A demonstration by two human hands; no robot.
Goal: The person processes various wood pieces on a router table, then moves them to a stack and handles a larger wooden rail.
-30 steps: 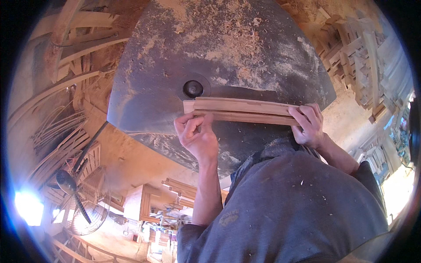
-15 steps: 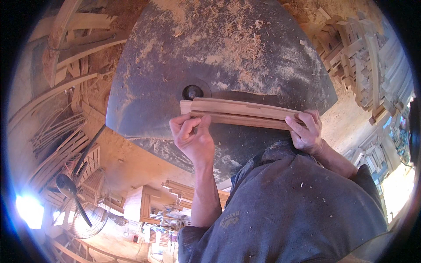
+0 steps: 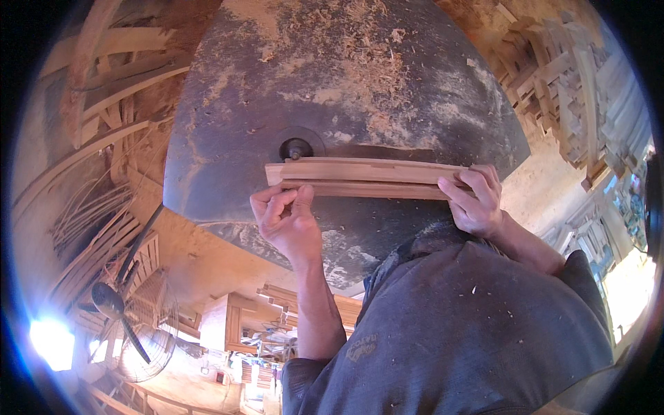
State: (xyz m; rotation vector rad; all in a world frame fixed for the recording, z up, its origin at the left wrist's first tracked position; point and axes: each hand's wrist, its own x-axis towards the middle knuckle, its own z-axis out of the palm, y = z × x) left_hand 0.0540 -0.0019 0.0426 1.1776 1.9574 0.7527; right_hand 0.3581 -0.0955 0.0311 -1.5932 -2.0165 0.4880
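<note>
A long, slightly curved wooden strip (image 3: 373,168) lies across the near part of a dark machine table (image 3: 221,149). A dark gap or groove runs along its length; whether it is one piece or two stacked, I cannot tell. Its far edge, near the left end, is at a round cutter spindle (image 3: 296,147) that rises from a hole in the table. My left hand (image 3: 289,218) pinches the near edge close to the left end, fingers curled. My right hand (image 3: 477,200) grips the right end, thumb and fingers closed round it, hiding that end.
Wood shavings (image 3: 380,76) and dust cover much of the table. Stacked wooden pieces (image 3: 560,90) stand at the far right. Curved wooden parts (image 3: 131,131) lean at the left, above a caged fan (image 3: 142,346). A wooden cabinet (image 3: 228,321) stands at the lower left.
Both hands and the wooden strip have shifted left along the table, so the strip's left end reaches farther past the spindle. My grip looks the same. The view has shifted slightly.
</note>
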